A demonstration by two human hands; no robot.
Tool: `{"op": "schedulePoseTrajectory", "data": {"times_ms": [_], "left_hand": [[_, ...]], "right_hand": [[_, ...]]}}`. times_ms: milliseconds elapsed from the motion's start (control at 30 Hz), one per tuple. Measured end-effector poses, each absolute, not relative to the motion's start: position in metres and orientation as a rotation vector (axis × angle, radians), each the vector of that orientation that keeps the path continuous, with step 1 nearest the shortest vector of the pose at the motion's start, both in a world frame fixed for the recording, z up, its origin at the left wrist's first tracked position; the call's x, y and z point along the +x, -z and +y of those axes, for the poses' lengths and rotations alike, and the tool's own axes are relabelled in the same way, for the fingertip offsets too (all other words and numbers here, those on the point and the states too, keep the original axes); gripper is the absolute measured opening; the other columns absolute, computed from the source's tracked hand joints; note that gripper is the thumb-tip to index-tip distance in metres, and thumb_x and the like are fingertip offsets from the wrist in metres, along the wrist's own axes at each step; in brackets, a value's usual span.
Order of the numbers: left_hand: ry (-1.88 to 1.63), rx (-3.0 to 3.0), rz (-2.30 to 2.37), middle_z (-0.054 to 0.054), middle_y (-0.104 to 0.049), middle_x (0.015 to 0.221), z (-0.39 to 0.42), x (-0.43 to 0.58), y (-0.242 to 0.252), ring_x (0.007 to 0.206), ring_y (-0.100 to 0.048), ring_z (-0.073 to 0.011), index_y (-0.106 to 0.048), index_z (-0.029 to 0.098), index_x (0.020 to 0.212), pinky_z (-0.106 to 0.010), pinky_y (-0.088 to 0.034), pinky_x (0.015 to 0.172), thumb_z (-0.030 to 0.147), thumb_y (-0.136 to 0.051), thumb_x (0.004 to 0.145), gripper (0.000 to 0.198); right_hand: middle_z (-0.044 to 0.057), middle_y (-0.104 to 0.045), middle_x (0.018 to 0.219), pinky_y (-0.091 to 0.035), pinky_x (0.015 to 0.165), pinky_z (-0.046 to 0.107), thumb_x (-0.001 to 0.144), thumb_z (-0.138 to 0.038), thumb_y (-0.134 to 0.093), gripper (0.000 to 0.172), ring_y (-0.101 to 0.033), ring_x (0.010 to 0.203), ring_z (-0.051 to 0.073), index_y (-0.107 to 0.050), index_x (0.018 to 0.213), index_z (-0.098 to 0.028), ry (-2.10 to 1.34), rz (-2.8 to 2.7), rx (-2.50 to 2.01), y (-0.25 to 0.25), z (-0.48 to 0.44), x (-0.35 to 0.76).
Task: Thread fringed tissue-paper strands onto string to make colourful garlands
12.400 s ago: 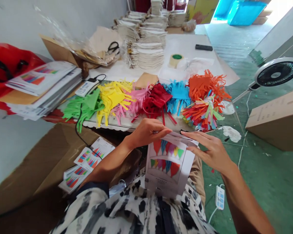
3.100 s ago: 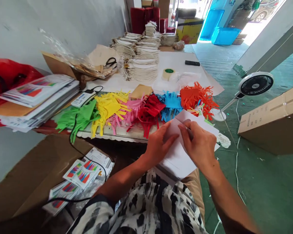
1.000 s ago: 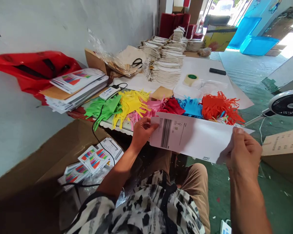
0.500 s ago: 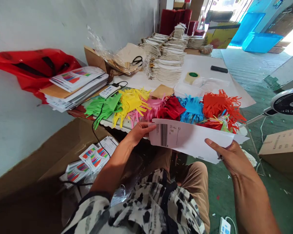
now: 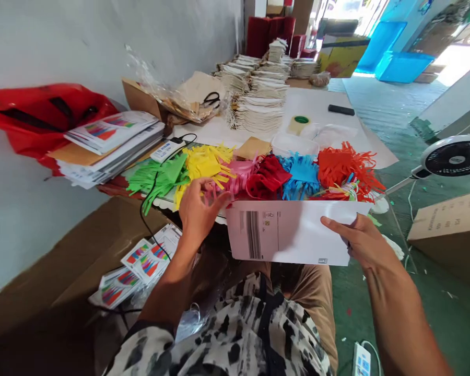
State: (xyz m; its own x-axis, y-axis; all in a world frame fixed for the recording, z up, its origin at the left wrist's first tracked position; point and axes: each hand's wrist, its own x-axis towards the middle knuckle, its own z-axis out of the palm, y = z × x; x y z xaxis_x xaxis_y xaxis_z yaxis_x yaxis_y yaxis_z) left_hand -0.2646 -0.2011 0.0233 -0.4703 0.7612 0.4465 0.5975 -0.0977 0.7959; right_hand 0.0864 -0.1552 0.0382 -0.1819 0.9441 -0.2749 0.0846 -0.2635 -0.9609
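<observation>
My right hand (image 5: 358, 237) grips the right end of a white card sheet (image 5: 293, 235), thumb on the near face. The sheet bears a barcode and small print on its left part. My left hand (image 5: 199, 209) is just off the sheet's left edge, thumb and fingers apart, over the edge of the yellow and pink bundles. Along the table edge lie fringed paper bundles: green (image 5: 159, 177), yellow (image 5: 207, 162), pink (image 5: 235, 180), dark red (image 5: 268, 177), blue (image 5: 302, 175) and orange-red (image 5: 342, 167). The sheet hides some of their lower edges.
Printed packets (image 5: 113, 133) are stacked at the left by a red bag (image 5: 43, 117); more packets (image 5: 144, 258) lie below. Behind the bundles are tape (image 5: 300, 124), scissors (image 5: 211, 98), a phone-like black object (image 5: 341, 109) and stacked white pieces (image 5: 260, 112). A fan (image 5: 456, 156) stands at right.
My left hand has let go of the sheet's left end and moved left and up. The sheet now hangs more level and shows more of its face, still in my right hand.
</observation>
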Motion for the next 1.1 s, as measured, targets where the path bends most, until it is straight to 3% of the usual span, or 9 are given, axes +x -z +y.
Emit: {"op": "schedulePoseTrajectory", "data": {"times_ms": [67, 167, 267, 333, 633, 867, 933, 1000, 1100], "left_hand": [[-1.476, 2.017, 1.791, -0.013, -0.071, 0.137, -0.204, -0.247, -0.041, 0.133, -0.062, -0.035, -0.068, 0.023, 0.139, -0.051, -0.037, 0.124, 0.068, -0.089, 0.073, 0.083], [-1.053, 2.361, 1.388, -0.017, -0.058, 0.158, -0.205, -0.206, -0.05, 0.15, -0.05, -0.0418, -0.055, 0.024, 0.156, -0.057, -0.027, 0.132, 0.071, -0.09, 0.068, 0.105], [-0.896, 2.268, 1.394, -0.019, -0.066, 0.148, -0.205, -0.175, -0.038, 0.134, -0.064, -0.0408, -0.05, 0.025, 0.16, -0.052, -0.05, 0.114, 0.059, -0.088, 0.079, 0.096], [-0.877, 2.172, 1.435, -0.018, -0.069, 0.142, -0.205, -0.166, -0.026, 0.126, -0.069, -0.039, -0.05, 0.025, 0.16, -0.047, -0.056, 0.103, 0.054, -0.084, 0.085, 0.088], [-0.963, 1.829, 1.209, -0.009, -0.074, 0.139, -0.209, -0.164, -0.015, 0.12, -0.072, -0.0331, -0.066, 0.028, 0.147, -0.04, -0.053, 0.108, 0.047, -0.082, 0.088, 0.064], [-0.991, 1.485, 1.173, 0.0, -0.081, 0.104, -0.218, -0.151, 0.0, 0.084, -0.069, -0.0204, -0.078, 0.027, 0.132, -0.027, -0.05, 0.074, 0.053, -0.069, 0.098, 0.044], [-1.037, 1.322, 1.194, 0.001, -0.074, 0.082, -0.215, -0.153, 0.003, 0.068, -0.059, -0.0153, -0.083, 0.023, 0.113, -0.024, -0.041, 0.059, 0.06, -0.068, 0.096, 0.044], [-1.149, 1.178, 1.233, 0.001, -0.065, 0.07, -0.21, -0.158, 0.003, 0.06, -0.049, -0.0121, -0.082, 0.019, 0.094, -0.023, -0.033, 0.052, 0.067, -0.071, 0.091, 0.049], [-1.333, 1.022, 1.271, 0.001, -0.065, 0.072, -0.202, -0.165, 0.001, 0.061, -0.048, -0.0111, -0.078, 0.018, 0.085, -0.022, -0.037, 0.054, 0.068, -0.076, 0.086, 0.049]], "right_hand": [[0.005, -0.081, 0.08, -0.056, 0.051, 0.027, 0.067, -0.051, -0.096, 0.043, -0.07, 0.059, 0.019, -0.081, 0.089, -0.018, -1.56, -1.368, -1.369, -0.044, -0.157, 0.079], [0.004, -0.079, 0.074, -0.052, 0.047, 0.026, 0.07, -0.055, -0.092, 0.042, -0.066, 0.055, 0.017, -0.08, 0.087, -0.018, -1.523, -1.517, -1.343, -0.055, -0.159, 0.066], [0.003, -0.078, 0.069, -0.05, 0.044, 0.025, 0.07, -0.053, -0.092, 0.039, -0.065, 0.052, 0.017, -0.08, 0.086, -0.019, -1.435, -1.598, -1.366, -0.065, -0.161, 0.061], [0.003, -0.078, 0.068, -0.05, 0.042, 0.025, 0.067, -0.051, -0.093, 0.038, -0.066, 0.051, 0.019, -0.08, 0.084, -0.019, -1.431, -1.603, -1.401, -0.069, -0.16, 0.063], [0.002, -0.077, 0.069, -0.05, 0.045, 0.027, 0.069, -0.051, -0.087, 0.034, -0.067, 0.054, 0.019, -0.078, 0.08, -0.02, -1.423, -1.763, -1.346, -0.073, -0.157, 0.068], [0.002, -0.071, 0.073, -0.048, 0.063, 0.031, 0.078, -0.06, -0.082, 0.04, -0.063, 0.067, 0.02, -0.068, 0.074, -0.022, -0.485, -2.21, -1.482, -0.076, -0.15, 0.06], [0.006, -0.075, 0.088, -0.054, 0.082, 0.04, 0.081, -0.064, -0.081, 0.044, -0.068, 0.084, 0.026, -0.072, 0.093, -0.022, -0.202, -2.136, -1.471, -0.08, -0.155, 0.063], [0.013, -0.075, 0.122, -0.051, 0.103, 0.051, 0.083, -0.065, -0.08, 0.058, -0.067, 0.114, 0.034, -0.07, 0.122, -0.023, -0.041, -1.947, -1.415, -0.082, -0.165, 0.068], [0.017, -0.055, 0.159, -0.047, 0.114, 0.055, 0.089, -0.064, -0.076, 0.077, -0.055, 0.141, 0.036, -0.054, 0.152, -0.025, -0.237, -1.69, -1.355, -0.073, -0.18, 0.073]]}}
